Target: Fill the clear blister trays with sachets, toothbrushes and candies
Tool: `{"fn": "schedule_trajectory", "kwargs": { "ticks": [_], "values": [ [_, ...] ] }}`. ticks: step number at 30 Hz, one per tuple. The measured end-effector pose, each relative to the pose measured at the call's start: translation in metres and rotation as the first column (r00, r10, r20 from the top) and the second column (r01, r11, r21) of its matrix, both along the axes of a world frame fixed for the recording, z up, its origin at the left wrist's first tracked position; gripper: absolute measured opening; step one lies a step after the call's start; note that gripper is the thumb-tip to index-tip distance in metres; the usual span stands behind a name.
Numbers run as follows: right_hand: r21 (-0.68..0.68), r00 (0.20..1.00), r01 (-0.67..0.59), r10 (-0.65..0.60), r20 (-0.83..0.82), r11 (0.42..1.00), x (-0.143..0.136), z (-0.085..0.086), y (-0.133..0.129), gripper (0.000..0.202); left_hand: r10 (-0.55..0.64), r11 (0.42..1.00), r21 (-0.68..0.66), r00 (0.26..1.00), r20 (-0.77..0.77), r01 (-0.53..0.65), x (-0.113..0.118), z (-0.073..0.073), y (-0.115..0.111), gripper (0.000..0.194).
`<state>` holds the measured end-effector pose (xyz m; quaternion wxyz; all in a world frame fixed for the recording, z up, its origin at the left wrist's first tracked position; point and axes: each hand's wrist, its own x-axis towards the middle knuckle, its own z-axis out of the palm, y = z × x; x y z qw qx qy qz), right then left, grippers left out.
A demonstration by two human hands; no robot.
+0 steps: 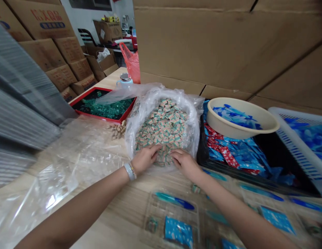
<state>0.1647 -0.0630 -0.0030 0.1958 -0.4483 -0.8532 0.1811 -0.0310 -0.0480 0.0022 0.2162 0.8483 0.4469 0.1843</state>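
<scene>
A clear plastic bag [194, 138] with its rim rolled outward is full of small beige-and-green wrapped pieces [164, 122]. My left hand [145, 157], with bands on the wrist, reaches over the bag's near edge, fingers curled down among the pieces. Opposite it, my right hand [185, 162] bends its fingers in the same way into the pile. Both sets of fingertips touch the pieces; whatever is pinched in them is hidden. Below my right forearm lie clear plastic trays [150, 204] holding blue pieces [175, 200] and blue printed packets [178, 231], partly blurred.
Left of the bag are a red-rimmed tray [97, 117] of green pieces, nuts [119, 129] and clear plastic sheets [85, 162]. On the right, a cream basin [241, 131] sits above blue and red packets [233, 155], beside a white basket [293, 138]. Cardboard [215, 45] stands behind.
</scene>
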Motion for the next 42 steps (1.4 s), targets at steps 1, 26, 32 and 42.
{"fn": "schedule_trajectory", "kwargs": {
  "ticks": [1,26,32,42],
  "values": [
    [-0.006,1.000,0.002,-0.002,-0.001,1.000,0.001,-0.002,0.000,0.020,-0.011,1.000,0.000,1.000,-0.017,0.011,-0.001,0.000,0.000,0.032],
    [-0.150,0.994,0.105,-0.098,0.058,0.983,-0.010,-0.003,0.004,0.028,-0.112,0.993,-0.044,0.994,-0.013,0.111,0.007,-0.006,-0.002,0.033],
    [-0.078,0.992,0.122,-0.119,0.044,0.989,-0.009,-0.002,0.000,0.024,-0.078,0.996,-0.040,0.997,-0.013,0.078,0.005,-0.008,-0.008,0.043],
    [-0.126,0.994,0.107,-0.106,0.009,0.986,-0.007,-0.007,0.000,0.024,-0.111,0.994,0.001,0.993,-0.050,0.111,0.004,-0.009,-0.009,0.045]
  ]
}}
